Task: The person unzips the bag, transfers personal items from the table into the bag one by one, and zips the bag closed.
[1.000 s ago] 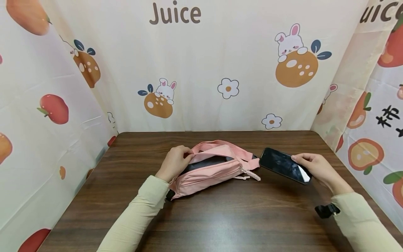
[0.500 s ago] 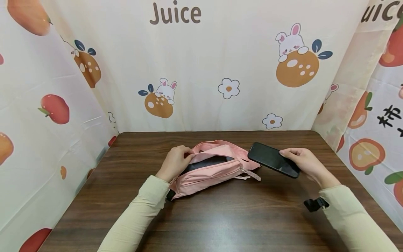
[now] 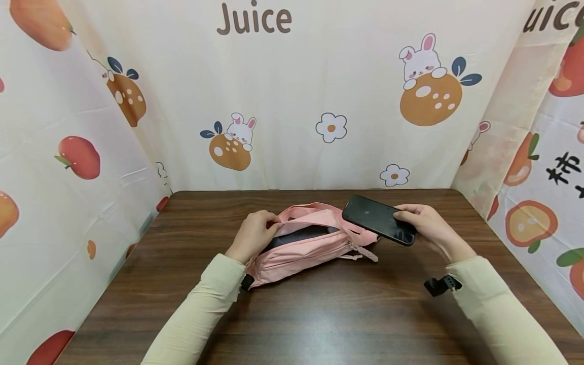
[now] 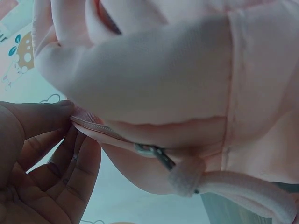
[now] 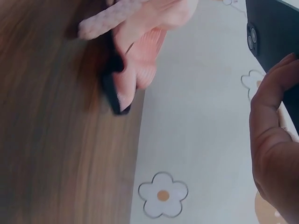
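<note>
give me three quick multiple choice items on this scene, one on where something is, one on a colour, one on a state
1. Where is the black slab smartphone?
A. flat on the table
B. held above the bag's right end
C. inside the bag

2. What colour is the fabric waist bag?
A. pink
B. blue
C. green

3. How is the bag's top zipper?
A. zipped closed
B. open, dark lining showing
C. torn off

Answers:
1 B, the right hand holds it there.
2 A, its fabric is pink.
3 B, the left hand pinches its edge at the gap.

"Juice" in brown letters on back curtain point(image 3: 292, 101); partial "uice" plus black Chinese character on right curtain point(image 3: 547, 126).
</note>
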Demonstrator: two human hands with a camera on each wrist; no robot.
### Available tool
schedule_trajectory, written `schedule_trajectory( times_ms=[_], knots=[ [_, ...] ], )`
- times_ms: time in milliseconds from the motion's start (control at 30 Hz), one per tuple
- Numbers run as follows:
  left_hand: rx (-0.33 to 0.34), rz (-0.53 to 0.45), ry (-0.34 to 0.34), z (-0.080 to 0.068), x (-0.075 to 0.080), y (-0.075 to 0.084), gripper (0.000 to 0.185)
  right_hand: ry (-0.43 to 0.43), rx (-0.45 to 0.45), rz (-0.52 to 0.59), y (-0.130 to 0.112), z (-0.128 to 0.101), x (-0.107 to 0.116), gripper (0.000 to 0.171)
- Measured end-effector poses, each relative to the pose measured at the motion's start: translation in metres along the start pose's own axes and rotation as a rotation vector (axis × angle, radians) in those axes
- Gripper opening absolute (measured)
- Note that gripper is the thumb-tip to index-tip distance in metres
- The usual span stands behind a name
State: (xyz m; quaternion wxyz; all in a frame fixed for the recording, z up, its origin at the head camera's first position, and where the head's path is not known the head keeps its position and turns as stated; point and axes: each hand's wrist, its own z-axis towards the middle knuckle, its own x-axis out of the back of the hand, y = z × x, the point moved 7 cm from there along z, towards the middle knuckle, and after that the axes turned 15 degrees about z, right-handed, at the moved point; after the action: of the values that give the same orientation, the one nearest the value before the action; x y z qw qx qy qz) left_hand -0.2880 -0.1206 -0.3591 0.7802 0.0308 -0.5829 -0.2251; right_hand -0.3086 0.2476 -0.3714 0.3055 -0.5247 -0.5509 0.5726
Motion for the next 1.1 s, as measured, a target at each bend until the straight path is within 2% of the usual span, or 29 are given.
schedule_trajectory(
  times_ms=[167,400,600,700,900,1100],
  knots=[
    [0.001,-0.003,0.003,0.0,0.0,0.0,0.008,0.002,-0.022,-0.027,-0.002,0.009,-0.014,0.017],
    [0.003,-0.004,0.005,0.0,0.001,0.0,0.009,-0.027,-0.016,-0.133,0.0,0.025,-0.038,0.005],
    [-0.001,-0.006,0.009,-0.001,0.001,-0.001,0.009,-0.054,-0.014,-0.207,0.005,0.038,-0.055,0.022],
    [0.005,-0.011,0.001,0.0,0.0,-0.002,0.009,-0.054,-0.02,-0.207,0.009,0.044,-0.061,0.03],
    [0.03,-0.024,-0.025,0.001,-0.002,-0.004,0.01,-0.083,-0.011,-0.164,0.016,0.054,-0.075,0.028],
    [0.038,-0.026,-0.028,0.001,-0.002,-0.003,0.01,-0.128,0.022,-0.217,0.021,0.061,-0.087,0.031]
  ],
)
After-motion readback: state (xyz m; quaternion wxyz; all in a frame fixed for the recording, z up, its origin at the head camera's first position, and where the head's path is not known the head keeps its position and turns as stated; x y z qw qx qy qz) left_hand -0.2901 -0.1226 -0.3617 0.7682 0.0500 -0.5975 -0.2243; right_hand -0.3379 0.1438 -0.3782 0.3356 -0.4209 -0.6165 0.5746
